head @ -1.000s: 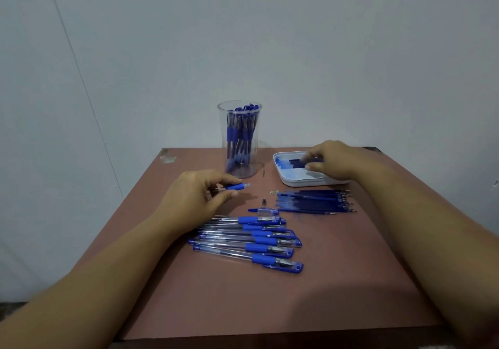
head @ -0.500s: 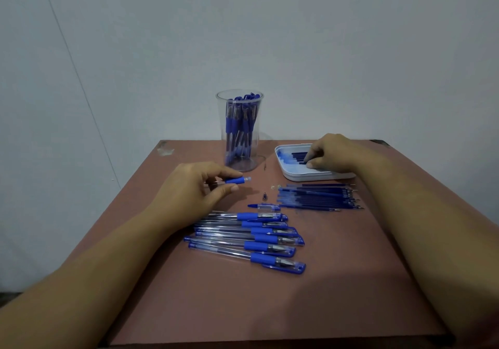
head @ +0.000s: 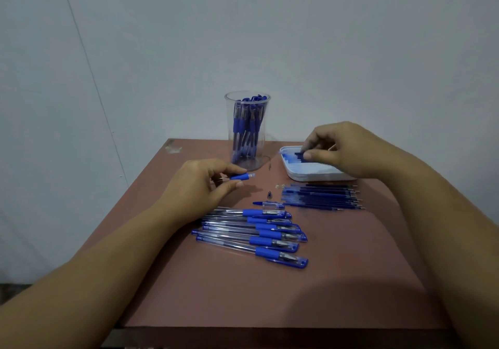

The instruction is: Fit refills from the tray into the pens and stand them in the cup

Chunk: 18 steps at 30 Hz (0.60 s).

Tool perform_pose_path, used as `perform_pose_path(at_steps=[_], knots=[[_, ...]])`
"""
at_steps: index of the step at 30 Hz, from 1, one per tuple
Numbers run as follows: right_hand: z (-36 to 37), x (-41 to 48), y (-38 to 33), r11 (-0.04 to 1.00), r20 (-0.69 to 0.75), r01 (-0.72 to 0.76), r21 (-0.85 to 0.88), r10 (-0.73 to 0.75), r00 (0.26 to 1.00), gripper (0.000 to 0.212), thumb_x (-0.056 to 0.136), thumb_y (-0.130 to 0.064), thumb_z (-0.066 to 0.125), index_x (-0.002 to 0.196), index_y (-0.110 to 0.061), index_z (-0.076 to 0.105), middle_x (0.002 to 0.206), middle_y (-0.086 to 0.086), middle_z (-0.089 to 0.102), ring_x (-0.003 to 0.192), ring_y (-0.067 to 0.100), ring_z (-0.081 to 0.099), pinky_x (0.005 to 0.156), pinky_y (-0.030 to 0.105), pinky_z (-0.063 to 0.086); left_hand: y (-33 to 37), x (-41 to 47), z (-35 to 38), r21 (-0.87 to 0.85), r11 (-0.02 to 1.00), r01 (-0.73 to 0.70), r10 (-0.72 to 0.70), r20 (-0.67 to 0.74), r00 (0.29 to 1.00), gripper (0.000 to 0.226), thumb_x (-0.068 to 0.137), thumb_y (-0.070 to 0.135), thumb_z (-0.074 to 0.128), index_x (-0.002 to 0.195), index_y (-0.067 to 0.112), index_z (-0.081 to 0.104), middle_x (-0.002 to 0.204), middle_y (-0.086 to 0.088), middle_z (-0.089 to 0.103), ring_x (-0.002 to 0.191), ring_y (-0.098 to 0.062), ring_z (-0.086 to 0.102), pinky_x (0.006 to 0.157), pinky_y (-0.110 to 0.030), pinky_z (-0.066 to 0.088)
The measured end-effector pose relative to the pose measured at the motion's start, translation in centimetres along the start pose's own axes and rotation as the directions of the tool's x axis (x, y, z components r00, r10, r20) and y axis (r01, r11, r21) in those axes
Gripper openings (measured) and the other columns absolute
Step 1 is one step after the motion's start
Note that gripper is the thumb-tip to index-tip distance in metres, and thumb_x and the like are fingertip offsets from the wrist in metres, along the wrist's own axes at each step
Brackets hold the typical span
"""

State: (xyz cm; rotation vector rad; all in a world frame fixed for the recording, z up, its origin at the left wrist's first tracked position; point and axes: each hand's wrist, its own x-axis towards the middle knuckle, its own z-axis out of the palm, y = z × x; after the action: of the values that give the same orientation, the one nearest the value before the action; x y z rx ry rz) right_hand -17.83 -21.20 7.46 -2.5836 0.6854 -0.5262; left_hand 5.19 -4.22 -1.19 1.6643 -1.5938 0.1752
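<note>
Left hand (head: 199,186) is gripping one pen barrel (head: 240,177) between thumb and fingers, just near of the one clear cup (head: 247,132), which is holding capped pens too crowded to count. Right hand (head: 343,151) is pinching one dark refill (head: 299,154) inside the one white tray (head: 310,177), far right. Six capped pens (head: 251,234) are lying side by side on the table (head: 270,294); loose refills (head: 321,199), count unclear, are lying just near of the tray, one loose cap (head: 270,204) and one metal tip (head: 269,194) to their left

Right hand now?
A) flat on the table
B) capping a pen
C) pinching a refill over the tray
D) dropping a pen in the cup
C: the right hand pinches a dark refill over the white tray, apart from the cup.
</note>
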Motion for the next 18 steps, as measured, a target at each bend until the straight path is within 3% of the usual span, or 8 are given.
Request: perform_pose_path(at_steps=[2,6,14,18], knots=[[1.6,-1.3,-0.5,1.000,-0.027,0.007,0.024,-0.006,1.000,0.006,0.088,-0.027,0.070,0.087,-0.033,0.070,0.081,-0.018,0.067,0.079,-0.005,0.060,0.070,0.007,0.044,0.1,0.0,0.1,-0.014,1.000,-0.002,0.002,0.011,1.000,0.023,0.083,0.033,0.075,0.106,0.033,0.075,0.084,0.015,0.072,0.072,-0.008,0.063,0.064,-0.011,0.045],[4.6,-2.0,0.0,0.998,-0.052,0.020,0.064,-0.016,0.999,0.010,0.090,-0.026,0.068,0.087,-0.035,0.067,0.084,-0.017,0.067,0.083,-0.005,0.059,0.075,0.011,0.045,0.4,0.1,0.1,-0.025,1.000,-0.008,0.009,0.026,1.000,0.023,0.084,0.032,0.074,0.106,0.034,0.074,0.087,0.016,0.072,0.073,-0.007,0.063,0.064,-0.012,0.046],[5.3,-1.6,0.3,0.994,-0.069,0.090,0.066,-0.086,0.994,0.014,0.090,-0.025,0.068,0.085,-0.037,0.065,0.081,-0.020,0.066,0.082,-0.005,0.060,0.076,0.012,0.047,0.2,0.2,-0.1,-0.029,0.999,-0.018,0.019,0.034,0.999,0.022,0.084,0.032,0.074,0.106,0.034,0.074,0.087,0.012,0.073,0.075,-0.007,0.063,0.064,-0.008,0.043],[5.3,-1.6,0.1,0.990,-0.089,0.118,0.080,-0.111,0.990,0.012,0.089,-0.024,0.068,0.087,-0.035,0.066,0.080,-0.019,0.067,0.081,-0.005,0.060,0.073,0.009,0.045,0.2,0.3,-0.1,-0.022,1.000,-0.017,0.018,0.053,0.998,0.023,0.084,0.035,0.073,0.106,0.038,0.073,0.090,0.014,0.073,0.074,-0.009,0.063,0.064,-0.012,0.046]])
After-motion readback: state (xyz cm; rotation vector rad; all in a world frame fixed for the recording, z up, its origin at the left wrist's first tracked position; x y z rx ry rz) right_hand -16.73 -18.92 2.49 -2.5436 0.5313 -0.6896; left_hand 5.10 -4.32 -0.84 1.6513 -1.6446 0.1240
